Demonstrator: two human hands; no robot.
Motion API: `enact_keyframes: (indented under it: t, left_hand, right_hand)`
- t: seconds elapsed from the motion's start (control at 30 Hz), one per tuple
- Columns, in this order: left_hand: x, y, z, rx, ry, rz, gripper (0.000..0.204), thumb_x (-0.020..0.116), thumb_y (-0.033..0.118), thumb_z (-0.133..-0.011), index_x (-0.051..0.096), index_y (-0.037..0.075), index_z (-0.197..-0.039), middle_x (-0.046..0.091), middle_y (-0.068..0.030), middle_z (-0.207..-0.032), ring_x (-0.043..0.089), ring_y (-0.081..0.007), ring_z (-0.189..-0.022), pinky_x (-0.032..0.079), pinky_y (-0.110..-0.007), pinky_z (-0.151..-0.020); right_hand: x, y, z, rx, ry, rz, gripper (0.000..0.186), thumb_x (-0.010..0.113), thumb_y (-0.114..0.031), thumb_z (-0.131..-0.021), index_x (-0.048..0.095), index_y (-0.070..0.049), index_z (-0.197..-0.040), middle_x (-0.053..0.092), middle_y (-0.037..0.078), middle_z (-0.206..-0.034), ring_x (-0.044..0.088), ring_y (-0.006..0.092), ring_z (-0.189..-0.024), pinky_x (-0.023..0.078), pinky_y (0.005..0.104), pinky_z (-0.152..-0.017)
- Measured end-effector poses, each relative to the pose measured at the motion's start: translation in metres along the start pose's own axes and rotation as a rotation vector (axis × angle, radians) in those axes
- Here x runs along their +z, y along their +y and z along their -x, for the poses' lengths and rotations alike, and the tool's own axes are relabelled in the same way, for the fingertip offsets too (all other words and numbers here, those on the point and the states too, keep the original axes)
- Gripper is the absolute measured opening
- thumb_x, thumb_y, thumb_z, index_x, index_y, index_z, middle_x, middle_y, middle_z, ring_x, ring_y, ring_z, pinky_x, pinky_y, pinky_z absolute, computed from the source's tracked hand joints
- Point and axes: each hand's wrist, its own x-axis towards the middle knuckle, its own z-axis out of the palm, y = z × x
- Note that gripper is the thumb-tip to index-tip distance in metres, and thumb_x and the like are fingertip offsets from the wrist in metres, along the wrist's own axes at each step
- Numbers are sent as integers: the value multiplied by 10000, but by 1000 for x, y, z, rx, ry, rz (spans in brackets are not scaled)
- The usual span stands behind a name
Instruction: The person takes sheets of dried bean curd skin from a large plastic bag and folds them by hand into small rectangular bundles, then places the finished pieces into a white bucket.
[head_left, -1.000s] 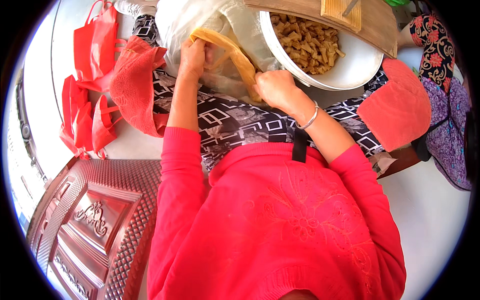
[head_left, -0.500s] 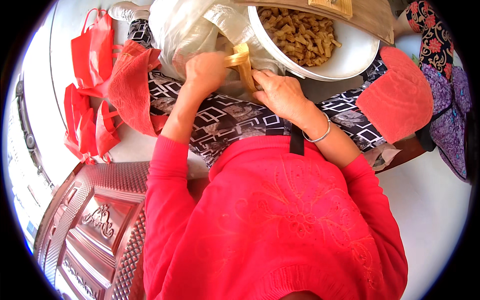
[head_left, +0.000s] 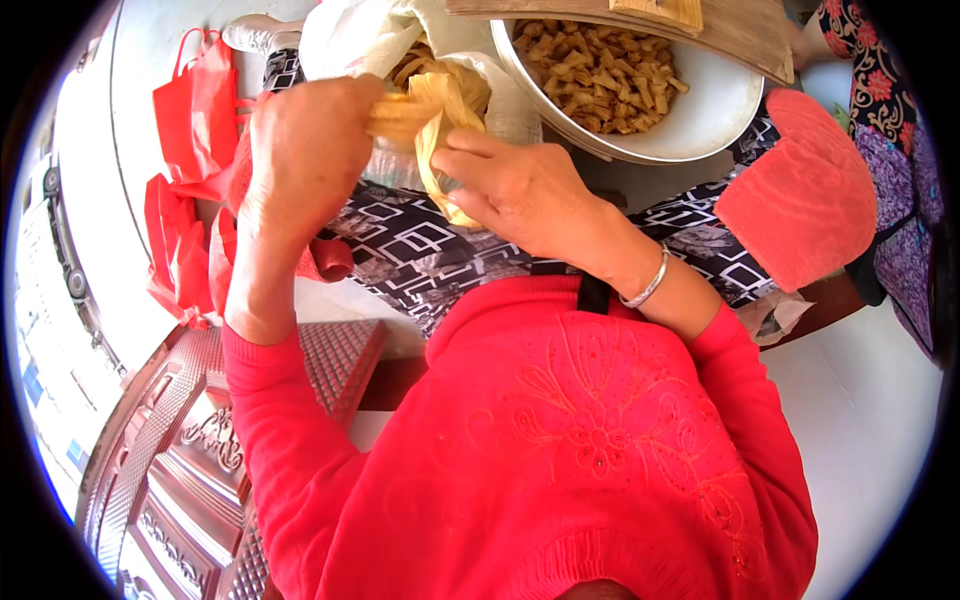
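Note:
My left hand (head_left: 306, 150) is closed on one end of a yellow leathery strip (head_left: 434, 150), raised to the left of my right hand. My right hand (head_left: 510, 185) has its fingers curled against the strip's hanging, looped part. Behind them a white woven sack (head_left: 350, 35) holds more yellowish pieces. A white tub (head_left: 722, 95) with short folded brown pieces (head_left: 610, 75) stands beyond my right hand, with a wooden board (head_left: 748, 52) across its far rim.
Red bags (head_left: 188, 110) lie on the floor at the left, by a carved metal door panel (head_left: 178, 470). A red cloth pad (head_left: 800, 200) is over my right knee. Another person's patterned sleeve or leg (head_left: 870, 70) shows at the far right.
My left hand has moved left and toward me, drawing the strip with it. My right hand has shifted left. The sack's opening now shows yellowish pieces inside.

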Motion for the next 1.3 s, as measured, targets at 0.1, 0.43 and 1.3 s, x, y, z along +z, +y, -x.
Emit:
enact_keyframes:
  t: [0.1,0.43,1.3]
  left_hand:
    - [-18,-7,-15,64,59,11,259,548,14,-741,669,80,-960,644,-152,-755,643,-310,-705,483,-390,-627]
    - [-15,-66,-44,-264,-25,838,90,580,94,-857,651,39,-852,610,-17,-650,538,-112,-526,385,-253,-475]
    - [138,-38,-20,-431,400,2205,187,651,134,-880,618,31,-1032,653,-78,-912,619,-171,-773,493,-286,-634]
  right_hand:
    - [11,9,-13,29,-124,69,218,619,-203,-837,560,-113,-1027,570,46,-1008,638,303,-708,510,420,-555]
    - [2,7,-15,48,129,13,180,646,-181,-830,617,-59,-958,626,95,-1090,645,284,-707,520,353,-552]
    - [97,96,-51,1156,-88,-1254,174,464,-215,-971,592,-130,-1053,449,-23,-646,379,85,-486,342,258,-437]
